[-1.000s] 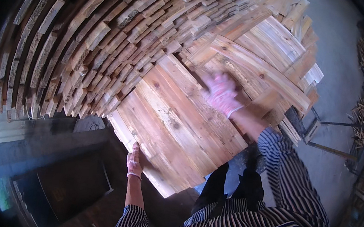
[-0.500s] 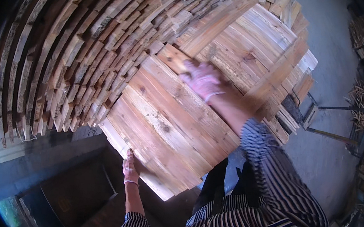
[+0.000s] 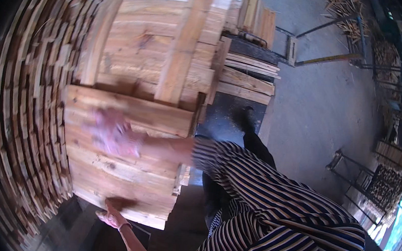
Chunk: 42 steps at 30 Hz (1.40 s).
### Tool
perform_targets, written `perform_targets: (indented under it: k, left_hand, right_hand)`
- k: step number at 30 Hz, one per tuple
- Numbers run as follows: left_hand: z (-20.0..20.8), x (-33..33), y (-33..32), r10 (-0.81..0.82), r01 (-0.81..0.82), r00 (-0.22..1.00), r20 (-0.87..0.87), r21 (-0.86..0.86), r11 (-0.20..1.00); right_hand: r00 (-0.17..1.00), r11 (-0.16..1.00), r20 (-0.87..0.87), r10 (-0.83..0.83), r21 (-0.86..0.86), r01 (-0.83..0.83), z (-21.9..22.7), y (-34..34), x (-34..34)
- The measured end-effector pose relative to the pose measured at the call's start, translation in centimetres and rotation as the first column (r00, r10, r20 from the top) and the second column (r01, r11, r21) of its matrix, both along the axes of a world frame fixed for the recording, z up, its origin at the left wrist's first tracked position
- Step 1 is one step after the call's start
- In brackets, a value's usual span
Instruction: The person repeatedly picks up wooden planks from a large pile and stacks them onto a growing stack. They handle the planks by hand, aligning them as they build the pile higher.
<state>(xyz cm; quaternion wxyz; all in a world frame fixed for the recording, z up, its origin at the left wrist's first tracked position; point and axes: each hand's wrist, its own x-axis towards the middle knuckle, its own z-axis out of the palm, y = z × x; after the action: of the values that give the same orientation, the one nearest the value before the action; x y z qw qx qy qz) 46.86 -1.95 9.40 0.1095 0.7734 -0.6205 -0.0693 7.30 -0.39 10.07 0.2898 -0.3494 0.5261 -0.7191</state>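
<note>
Reaching across planks (image 3: 128, 173) — right hand (image 3: 113, 133) blurred, left hand (image 3: 112, 218) by their near edge, fingers' grip unclear on both

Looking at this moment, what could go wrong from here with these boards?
The panel of boards has uneven ends on its right; if the boards are loose, some might slip out of line, with the left grip only at the near edge.
The gloved right grip, blurred over the panel, could catch on a rough edge.
The wood stack stands close on the left; a knock might shift its pieces.
</note>
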Motion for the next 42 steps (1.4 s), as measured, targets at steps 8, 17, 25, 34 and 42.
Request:
perform_targets:
  k: [8,17,25,34,42]
  left_hand:
    - [7.0,-26.5,20.9,-0.772,0.885,0.393,-0.5,-0.02,0.465]
    - [-30.1,-38.1,31.1,0.74,0.302,0.576,-0.347,0.932,0.202]
    - [-56.6,-41.9,23.4,0.97,-0.08,0.139,-0.2,0.974,0.213]
    - [-60.6,-43.5,27.8,0.884,0.485,-0.063,-0.463,0.76,0.433]
    - [-49.9,-48.5,43.0,0.65,0.415,0.698,-0.302,0.91,-0.023]
  right_hand:
    - [0.929,0.93,-0.371,0.004,0.343,0.133,-4.7,35.4,-8.8]
    - [0.947,0.354,0.14,-0.288,0.935,-0.031,-27.9,56.8,-24.0]
    - [0.963,0.372,0.259,-0.072,0.903,-0.215,-43.8,47.1,-27.7]
    - [0.789,0.486,0.403,-0.464,0.86,-0.155,-55.7,33.5,-26.3]
    - [0.751,0.666,0.571,-0.332,0.706,-0.242,-47.0,38.7,-31.3]
